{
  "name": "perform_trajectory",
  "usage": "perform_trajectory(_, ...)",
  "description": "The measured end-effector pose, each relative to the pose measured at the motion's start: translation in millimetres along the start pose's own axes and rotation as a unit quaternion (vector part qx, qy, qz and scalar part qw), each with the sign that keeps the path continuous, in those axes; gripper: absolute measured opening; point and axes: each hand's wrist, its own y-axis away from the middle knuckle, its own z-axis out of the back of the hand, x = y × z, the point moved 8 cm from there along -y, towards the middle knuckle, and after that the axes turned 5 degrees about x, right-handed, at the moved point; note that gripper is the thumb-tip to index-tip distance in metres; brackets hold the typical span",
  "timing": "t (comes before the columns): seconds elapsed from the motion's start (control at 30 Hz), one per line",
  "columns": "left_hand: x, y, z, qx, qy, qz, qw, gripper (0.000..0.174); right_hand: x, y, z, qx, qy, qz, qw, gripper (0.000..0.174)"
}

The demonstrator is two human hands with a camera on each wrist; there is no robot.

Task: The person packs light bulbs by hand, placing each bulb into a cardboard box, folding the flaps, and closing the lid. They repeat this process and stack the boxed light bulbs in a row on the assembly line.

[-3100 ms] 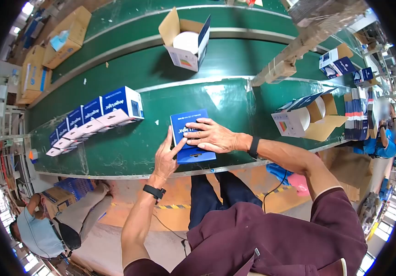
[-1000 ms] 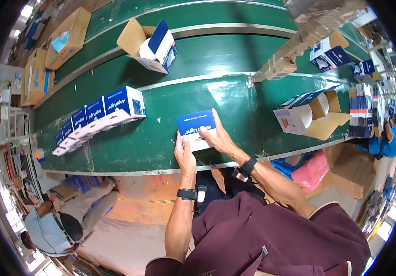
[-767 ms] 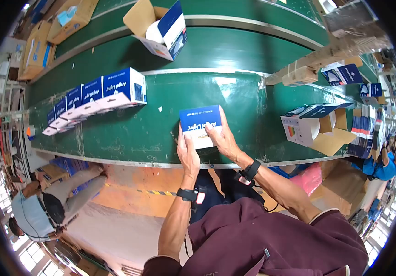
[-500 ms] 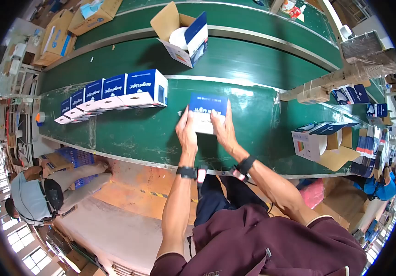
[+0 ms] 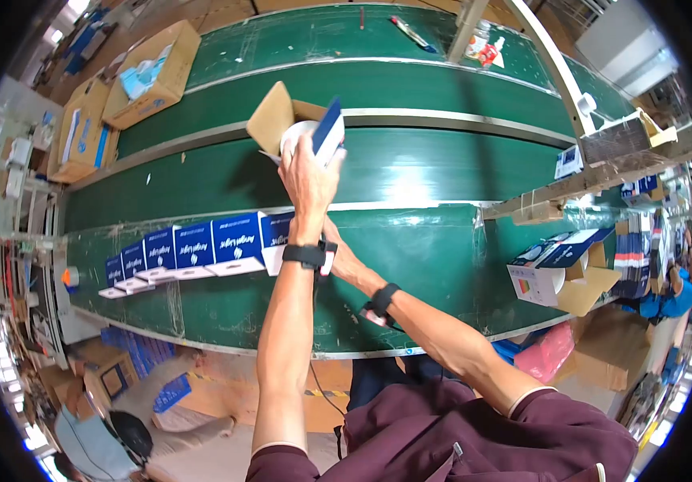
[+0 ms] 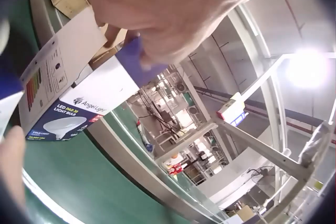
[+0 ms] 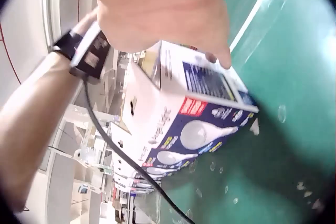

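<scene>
My left hand [image 5: 310, 183] reaches to an open light bulb box [image 5: 270, 122] at mid-belt and grips its wall at the opening. In the left wrist view the fingers go over the open top, with the thumb at the blue flap [image 6: 137, 62]. A white bulb end [image 5: 296, 136] shows inside. Below the left forearm, my right hand [image 5: 341, 255] is at a closed light bulb box [image 7: 194, 108] at the right end of a row. In the right wrist view that hand lies over this box, a fingertip bent over its edge; the thumb is hidden.
Several closed bulb boxes [image 5: 193, 247] stand in line along the near green surface. On the right lie an open bulb box [image 5: 534, 277] and stacked flat cartons [image 5: 631, 253]. A taped beam [image 5: 538, 201] juts in there. Brown cartons [image 5: 149, 88] sit at far left.
Both hands have moved left with the closed box, which now stands at the row's end. My left hand has left it and reached forward to the open box on the belt.
</scene>
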Motion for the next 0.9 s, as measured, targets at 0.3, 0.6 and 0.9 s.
perform_trajectory(0.3, -39.6, 48.5, -29.3, 0.108, 0.214, 0.066, 0.969, 0.030, 87.0, 111.8, 188.4, -0.214, 0.141, 0.060, 0.965, 0.087)
perform_trajectory(0.6, -157.0, 197.6, -57.1, 0.428, 0.264, 0.104, 0.858, 0.032, 66.5, 252.0, 226.0, -0.212, 0.146, 0.057, 0.965, 0.074)
perform_trajectory(0.9, -122.4, 256.8, -113.3, 0.552, 0.280, 0.310, 0.722, 0.081, 25.2, 289.1, 208.1, -0.131, 0.128, 0.111, 0.977, 0.051)
